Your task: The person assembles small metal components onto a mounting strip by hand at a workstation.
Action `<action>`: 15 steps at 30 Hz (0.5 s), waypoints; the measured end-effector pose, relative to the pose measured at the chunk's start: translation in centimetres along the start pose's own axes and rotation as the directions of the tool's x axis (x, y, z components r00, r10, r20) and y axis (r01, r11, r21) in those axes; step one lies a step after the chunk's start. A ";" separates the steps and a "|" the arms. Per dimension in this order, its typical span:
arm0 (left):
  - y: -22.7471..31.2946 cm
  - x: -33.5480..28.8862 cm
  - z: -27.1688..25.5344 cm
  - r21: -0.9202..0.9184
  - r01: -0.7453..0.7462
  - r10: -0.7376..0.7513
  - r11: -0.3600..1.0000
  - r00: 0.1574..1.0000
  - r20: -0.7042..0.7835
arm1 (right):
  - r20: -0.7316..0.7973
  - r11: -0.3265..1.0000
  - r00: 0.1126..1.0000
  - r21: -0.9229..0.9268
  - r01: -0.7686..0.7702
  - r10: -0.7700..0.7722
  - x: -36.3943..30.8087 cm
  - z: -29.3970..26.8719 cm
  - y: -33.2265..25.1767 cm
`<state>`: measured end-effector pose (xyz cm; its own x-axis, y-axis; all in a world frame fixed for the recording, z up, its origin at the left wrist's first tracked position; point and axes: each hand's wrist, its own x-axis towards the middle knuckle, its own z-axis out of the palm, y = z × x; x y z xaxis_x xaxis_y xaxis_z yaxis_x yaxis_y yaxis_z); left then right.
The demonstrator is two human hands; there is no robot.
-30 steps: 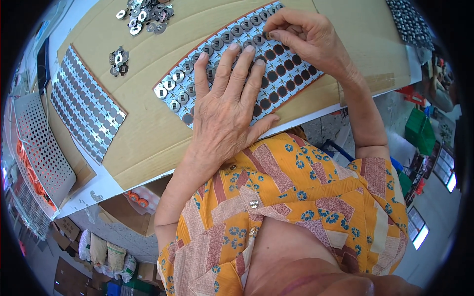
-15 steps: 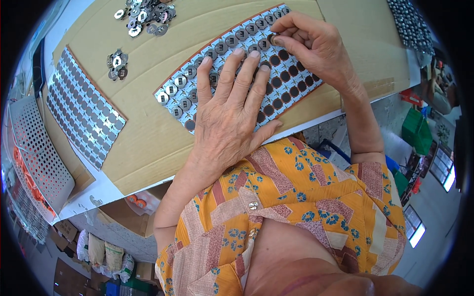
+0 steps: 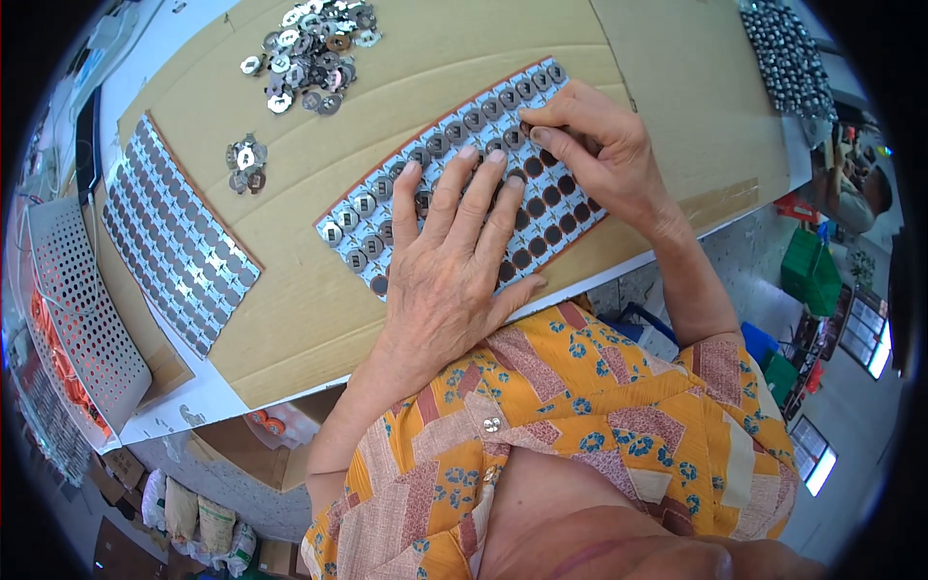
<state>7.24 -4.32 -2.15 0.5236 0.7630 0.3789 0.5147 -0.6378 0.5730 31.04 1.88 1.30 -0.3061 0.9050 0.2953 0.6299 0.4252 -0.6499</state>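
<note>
Head view shows our left hand (image 3: 454, 266) still pressed flat, fingers spread, on the card of sockets (image 3: 454, 179). Our right hand (image 3: 590, 145) has shifted slightly toward us, fingertips now pinched over one metal disc (image 3: 527, 130), so filling seems to continue.

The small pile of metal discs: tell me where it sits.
In the head view, the small pile of metal discs lies on the cardboard, left of the left hand, between two gridded sheets.

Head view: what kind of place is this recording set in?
Probably a small assembly workshop. A cardboard-covered workbench carries a perforated sheet part-filled with round metal discs, which both hands press on, a loose pile of silver metal discs and a second filled sheet. Sacks and boxes lie on the floor below.
</note>
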 end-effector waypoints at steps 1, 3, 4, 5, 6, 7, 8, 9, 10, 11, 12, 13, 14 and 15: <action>0.0 0.0 -0.1 0.007 -0.002 0.002 1.000 1.000 -0.009 | 0.048 0.989 0.992 0.080 -0.121 0.117 0.2 -0.3 0.0; 0.2 0.2 -0.2 -0.008 -0.007 0.007 1.000 1.000 -0.002 | 0.051 0.989 0.993 0.097 -0.113 0.109 2.4 -1.3 0.9; 0.3 0.2 -0.2 -0.006 -0.007 0.007 1.000 1.000 -0.003 | 0.001 0.994 0.996 0.057 -0.094 0.094 3.9 -1.5 1.5; 0.3 0.3 -0.1 -0.003 -0.010 0.010 1.000 1.000 -0.005 | -0.048 0.997 0.996 0.016 -0.078 0.079 5.4 -1.7 2.1; 0.3 0.3 -0.1 -0.003 -0.008 0.008 1.000 1.000 -0.009 | -0.049 0.997 0.996 0.019 -0.074 0.075 7.4 -1.9 2.1; 0.3 0.3 -0.1 -0.005 -0.005 0.005 1.000 1.000 -0.013 | -0.079 0.993 0.995 -0.099 -0.066 0.059 9.5 -2.0 1.9; 0.4 0.3 -0.2 0.001 0.000 0.000 1.000 1.000 -0.016 | -0.104 0.976 0.994 -0.212 -0.058 0.036 11.3 -1.9 2.2; 0.6 0.4 -0.3 -0.005 -0.003 0.003 1.000 1.000 -0.014 | -0.105 0.976 0.994 -0.212 -0.055 0.033 12.6 -1.8 3.5; 0.6 0.6 -0.3 -0.014 -0.010 0.010 1.000 1.000 -0.011 | -0.127 0.934 0.974 -0.328 0.140 -0.190 13.7 -1.7 5.1; 0.6 0.5 -0.3 -0.012 -0.008 0.008 1.000 1.000 -0.014 | -0.116 0.841 0.906 -0.436 0.321 -0.407 14.7 -1.4 5.7; 0.5 0.5 -0.2 -0.019 -0.012 0.011 1.000 1.000 -0.009 | -0.055 0.839 0.923 -0.440 0.320 -0.380 15.2 -1.4 6.1; 0.5 0.5 -0.3 -0.026 -0.017 0.017 1.000 1.000 -0.004 | -0.055 0.839 0.923 -0.441 0.319 -0.380 15.1 -1.5 6.3; 0.4 0.4 -0.3 -0.026 -0.010 0.010 1.000 1.000 -0.008 | -0.086 0.899 0.952 -0.364 0.244 -0.293 14.9 -1.4 6.2; 0.3 0.4 -0.3 -0.028 -0.009 0.008 1.000 1.000 -0.006 | -0.111 0.945 0.974 -0.284 0.162 -0.200 14.6 -1.4 5.9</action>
<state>7.38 -4.19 -1.60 0.5242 0.7582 0.3878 0.4908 -0.6411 0.5900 31.30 17.58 2.74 -0.3448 0.7975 0.4950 0.7487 0.5518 -0.3674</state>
